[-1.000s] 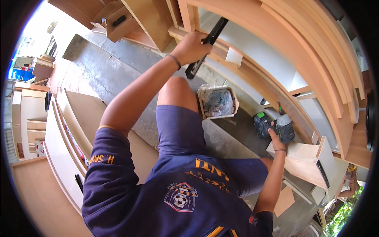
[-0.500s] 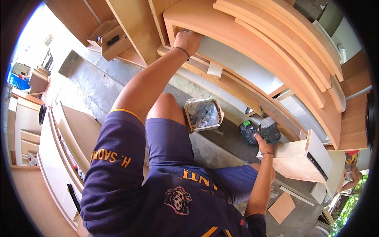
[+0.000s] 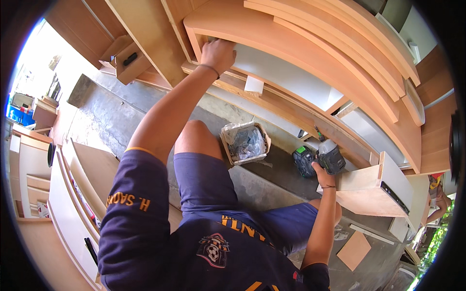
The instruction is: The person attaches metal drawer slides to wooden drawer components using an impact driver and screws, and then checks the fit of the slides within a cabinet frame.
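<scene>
Left hand (image 3: pixel 217 53) reached up to the long curved pale-wood cabinet frame (image 3: pixel 310 43), fingers curled shut against the underside of its top rail — whether anything was pinched inside, impossible to tell. Right hand (image 3: pixel 322 170) lower and to the right of that frame, clenched round the grip of a grey-and-black cordless drill with a green battery (image 3: pixel 320 157). Drill held just below the frame's bottom rail, beside a small open plywood drawer box (image 3: pixel 374 186). Below the frame's middle, on the grey concrete floor (image 3: pixel 111 116), sat a small cardboard box lined with clear plastic (image 3: pixel 245 142), near a bare knee. Small white block (image 3: pixel 254 85) fixed on the frame's lower rail.
</scene>
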`<control>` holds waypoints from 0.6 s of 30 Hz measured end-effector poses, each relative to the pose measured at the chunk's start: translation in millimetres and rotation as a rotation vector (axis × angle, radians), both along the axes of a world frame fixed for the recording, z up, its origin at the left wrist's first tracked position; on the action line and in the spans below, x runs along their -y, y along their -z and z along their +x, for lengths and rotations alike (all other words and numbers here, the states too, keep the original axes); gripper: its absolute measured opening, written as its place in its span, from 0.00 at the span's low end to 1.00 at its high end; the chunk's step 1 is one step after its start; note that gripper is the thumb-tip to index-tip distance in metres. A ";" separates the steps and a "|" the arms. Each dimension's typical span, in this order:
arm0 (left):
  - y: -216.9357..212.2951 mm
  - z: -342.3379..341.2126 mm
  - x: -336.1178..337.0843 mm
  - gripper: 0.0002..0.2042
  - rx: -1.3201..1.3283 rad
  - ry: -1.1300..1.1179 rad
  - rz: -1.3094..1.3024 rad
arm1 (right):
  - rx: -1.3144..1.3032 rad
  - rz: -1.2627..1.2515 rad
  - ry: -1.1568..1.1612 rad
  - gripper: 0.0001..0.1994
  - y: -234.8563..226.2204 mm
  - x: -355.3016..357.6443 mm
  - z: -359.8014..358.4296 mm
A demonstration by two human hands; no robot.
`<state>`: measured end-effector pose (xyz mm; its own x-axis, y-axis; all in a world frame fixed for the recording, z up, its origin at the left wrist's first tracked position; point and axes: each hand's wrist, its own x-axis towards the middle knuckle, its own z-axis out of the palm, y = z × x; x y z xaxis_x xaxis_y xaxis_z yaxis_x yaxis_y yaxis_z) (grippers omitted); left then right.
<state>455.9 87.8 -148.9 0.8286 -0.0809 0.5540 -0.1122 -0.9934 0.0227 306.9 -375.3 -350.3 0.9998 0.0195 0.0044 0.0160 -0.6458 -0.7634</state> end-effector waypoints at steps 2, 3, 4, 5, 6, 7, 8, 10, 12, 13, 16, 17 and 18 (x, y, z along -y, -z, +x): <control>9.2 -29.9 12.9 0.10 0.331 0.110 -0.297 | -0.021 0.004 0.008 0.19 0.7 3.2 -4.3; 20.4 -50.3 22.9 0.10 0.339 0.109 -0.401 | -0.014 0.025 0.024 0.19 0.5 6.4 -4.9; 35.5 -75.4 32.4 0.10 0.349 0.109 -0.493 | -0.003 0.058 0.038 0.19 1.5 5.7 -2.7; 57.9 -104.3 47.0 0.08 0.201 0.200 -0.534 | -0.023 0.063 0.035 0.18 3.0 3.2 -3.0; 80.3 -133.3 61.4 0.07 0.046 0.279 -0.580 | -0.043 0.066 0.034 0.18 0.0 3.1 -2.8; 100.9 -163.4 73.5 0.05 -0.110 0.337 -0.619 | -0.062 0.075 0.029 0.18 -4.3 0.8 -2.4; 129.1 -178.9 72.6 0.05 -0.187 0.491 -0.499 | -0.086 0.082 0.018 0.18 -9.5 -4.4 -3.9; 157.0 -188.9 77.2 0.08 -0.549 0.555 -0.532 | -0.100 0.076 -0.013 0.20 -16.8 -7.5 -3.3; 171.0 -184.5 84.7 0.10 -0.655 0.509 -0.597 | -0.087 0.095 -0.048 0.24 -12.7 -1.8 -2.3; 175.7 -180.0 88.3 0.11 -0.705 0.485 -0.628 | -0.061 0.066 -0.030 0.24 -11.3 -2.3 -3.7; 186.0 -154.4 91.6 0.13 -0.660 0.275 -0.484 | -0.149 0.089 -0.001 0.24 -19.9 -3.7 -4.0; 184.8 -144.9 88.5 0.15 -0.772 0.242 -0.353 | -0.124 0.077 -0.020 0.24 -19.1 -5.1 -3.6; 187.6 -141.3 87.1 0.16 -0.791 0.263 -0.291 | -0.100 0.055 -0.036 0.25 -19.2 -4.4 -4.2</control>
